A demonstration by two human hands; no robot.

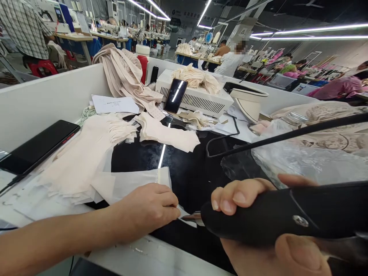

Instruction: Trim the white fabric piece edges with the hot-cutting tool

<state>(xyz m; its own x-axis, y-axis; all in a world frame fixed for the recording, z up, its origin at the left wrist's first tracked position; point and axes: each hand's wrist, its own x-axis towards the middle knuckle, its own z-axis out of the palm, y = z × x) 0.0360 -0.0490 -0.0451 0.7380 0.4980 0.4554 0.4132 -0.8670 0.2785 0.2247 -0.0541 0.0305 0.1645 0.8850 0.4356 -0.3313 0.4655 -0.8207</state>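
Observation:
My left hand is closed in a pinch on the edge of a thin, whitish fabric piece lying on a glossy black surface. Wrapped around a black handheld tool with a visible screw is my right hand. A narrow metal part shows at the tool's front end, touching or very close to the fabric's corner by my left fingers. The exact kind of tool is unclear. Left of the fabric lies a pile of cream cloth pieces; a smaller cream stack rests behind.
A black phone lies at the left and another phone leans against a white vented box. A bent black rod or cable crosses the right side above clear plastic. White partition walls border the table.

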